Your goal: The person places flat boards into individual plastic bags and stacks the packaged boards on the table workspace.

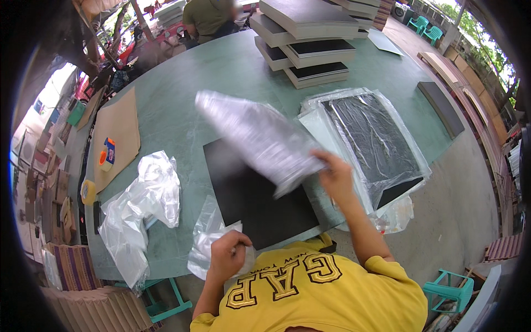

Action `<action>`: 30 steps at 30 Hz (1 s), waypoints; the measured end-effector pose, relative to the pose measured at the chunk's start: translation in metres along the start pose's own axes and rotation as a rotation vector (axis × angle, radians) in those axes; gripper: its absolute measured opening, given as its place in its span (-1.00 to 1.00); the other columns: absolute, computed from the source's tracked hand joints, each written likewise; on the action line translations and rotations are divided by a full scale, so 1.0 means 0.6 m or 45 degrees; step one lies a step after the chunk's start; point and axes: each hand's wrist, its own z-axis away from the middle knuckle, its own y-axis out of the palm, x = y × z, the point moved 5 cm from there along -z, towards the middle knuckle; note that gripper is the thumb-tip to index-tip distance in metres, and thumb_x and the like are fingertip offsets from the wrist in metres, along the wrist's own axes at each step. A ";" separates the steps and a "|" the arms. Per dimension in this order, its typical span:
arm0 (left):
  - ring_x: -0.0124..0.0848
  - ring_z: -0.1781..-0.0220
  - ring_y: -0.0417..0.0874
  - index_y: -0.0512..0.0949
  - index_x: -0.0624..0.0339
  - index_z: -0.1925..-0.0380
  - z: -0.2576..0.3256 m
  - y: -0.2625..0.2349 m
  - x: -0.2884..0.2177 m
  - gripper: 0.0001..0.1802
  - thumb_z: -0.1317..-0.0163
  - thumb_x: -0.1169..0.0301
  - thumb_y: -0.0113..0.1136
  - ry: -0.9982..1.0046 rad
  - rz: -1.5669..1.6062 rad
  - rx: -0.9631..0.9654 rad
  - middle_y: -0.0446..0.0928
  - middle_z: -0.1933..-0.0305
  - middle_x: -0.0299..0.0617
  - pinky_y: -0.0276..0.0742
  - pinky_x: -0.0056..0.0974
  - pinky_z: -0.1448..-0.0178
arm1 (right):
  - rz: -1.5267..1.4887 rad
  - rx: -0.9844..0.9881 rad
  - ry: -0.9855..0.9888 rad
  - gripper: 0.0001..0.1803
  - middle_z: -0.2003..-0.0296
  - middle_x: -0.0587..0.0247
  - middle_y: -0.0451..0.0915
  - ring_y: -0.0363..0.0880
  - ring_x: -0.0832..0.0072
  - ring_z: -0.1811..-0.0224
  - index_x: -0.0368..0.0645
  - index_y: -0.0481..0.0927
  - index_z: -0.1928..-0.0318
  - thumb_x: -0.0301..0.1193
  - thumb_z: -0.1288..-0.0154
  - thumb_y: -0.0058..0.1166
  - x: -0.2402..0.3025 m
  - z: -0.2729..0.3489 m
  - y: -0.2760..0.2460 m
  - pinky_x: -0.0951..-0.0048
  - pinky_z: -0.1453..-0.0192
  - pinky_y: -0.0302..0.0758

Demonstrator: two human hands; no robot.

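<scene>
The person's right hand is closed around one end of a clear plastic bag, which is lifted off the table and blurred with motion as it stretches up and to the left above the black board. The left hand is curled shut on a crumpled bit of clear plastic at the near edge of the table, just beside the lower left corner of that board. The board lies flat and bare in front of the person, so the step in hand looks like opening or shaking out a bag for it; I judge that the next move calls for finding the bag's mouth and holding it wide with both hands, since the film is limp and will cling to itself. To the right lies a stack of boards already wrapped in plastic, its wrapping shiny and loose at the edges. To the left sits a heap of empty bags, and beyond it a sheet of brown cardboard with a roll of tape on it. The green table is broad and round-edged, worn and mottled, with tall stacks of unwrapped boards at its far side. Another person in an olive shirt works beyond the table. The place looks like an open-sided workshop with a concrete floor, turquoise stools and daylight and trees outside.
</scene>
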 end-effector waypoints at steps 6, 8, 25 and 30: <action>-0.53 0.53 0.47 0.43 0.21 0.30 -0.010 0.026 0.118 -0.79 -0.14 0.34 -0.08 -0.768 0.839 0.071 0.49 0.43 -0.17 0.17 -0.53 0.61 | -0.023 0.069 0.367 -0.70 0.61 0.17 0.51 0.38 0.53 0.63 -0.21 0.55 0.33 -0.31 0.07 0.23 -0.026 0.037 -0.034 0.50 0.52 0.28; -0.50 0.51 0.48 0.36 0.22 0.17 -0.042 0.040 0.125 -0.58 -0.19 0.09 -0.16 -0.854 1.086 0.110 0.49 0.39 -0.14 0.12 -0.55 0.65 | 0.045 0.309 0.139 -0.60 0.57 0.17 0.51 0.43 0.43 0.59 -0.17 0.55 0.29 -0.26 0.19 0.28 0.004 0.040 -0.004 0.47 0.50 0.32; -0.54 0.55 0.43 0.37 0.26 0.22 -0.005 0.058 0.273 -0.73 -0.15 0.32 -0.04 -1.071 0.963 -0.102 0.44 0.44 -0.27 0.26 -0.51 0.62 | 0.148 -0.278 0.882 -0.67 0.22 0.15 0.50 0.49 0.38 0.26 -0.29 0.45 0.21 -0.25 -0.17 -0.03 -0.090 -0.002 -0.142 0.38 0.20 0.40; -0.54 0.43 0.49 0.40 0.26 0.22 -0.009 0.051 0.257 -0.75 -0.09 0.41 0.04 -1.087 0.906 -0.231 0.49 0.37 -0.24 0.39 -0.45 0.42 | -0.737 -1.306 0.814 -0.54 0.10 0.09 0.41 0.43 0.28 0.12 -0.31 0.27 -0.01 -0.23 -0.23 -0.10 -0.208 0.105 -0.269 0.29 0.05 0.40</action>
